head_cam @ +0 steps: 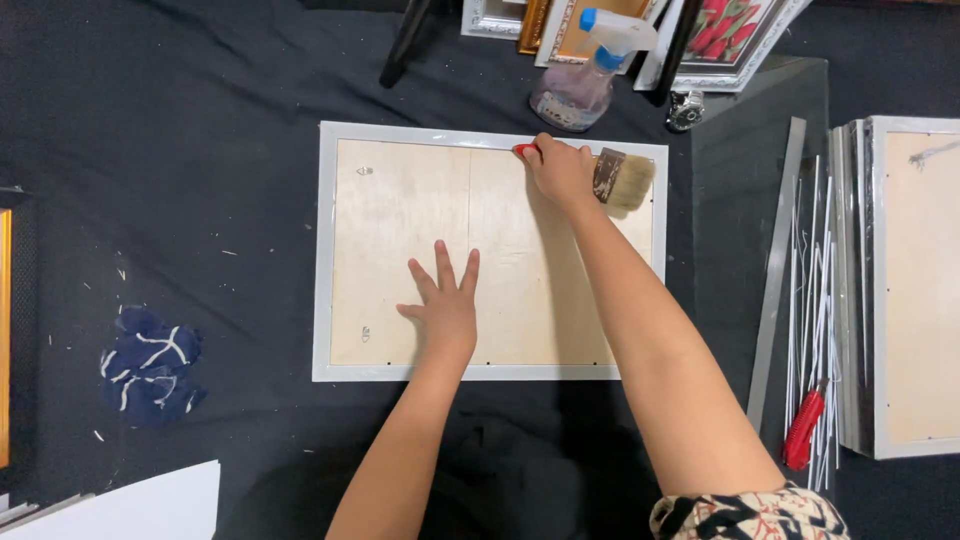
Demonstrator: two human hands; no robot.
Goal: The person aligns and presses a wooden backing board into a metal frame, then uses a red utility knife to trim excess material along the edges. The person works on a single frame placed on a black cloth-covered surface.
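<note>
A white picture frame (324, 250) lies face down on a black cloth, its pale plywood backing board (400, 220) showing. My left hand (443, 303) rests flat on the board with fingers spread. My right hand (560, 168) is at the frame's top edge, closed around a paintbrush (622, 178) with a red handle tip and pale bristles that point right.
A spray bottle (585, 75) with a blue nozzle stands just beyond the frame. Framed pictures (725, 40) lean at the back. A glass sheet (745, 200), metal strips (775, 270), a red-handled tool (803, 430) and another frame (915, 290) lie right. A blue-white rag (150, 365) lies left.
</note>
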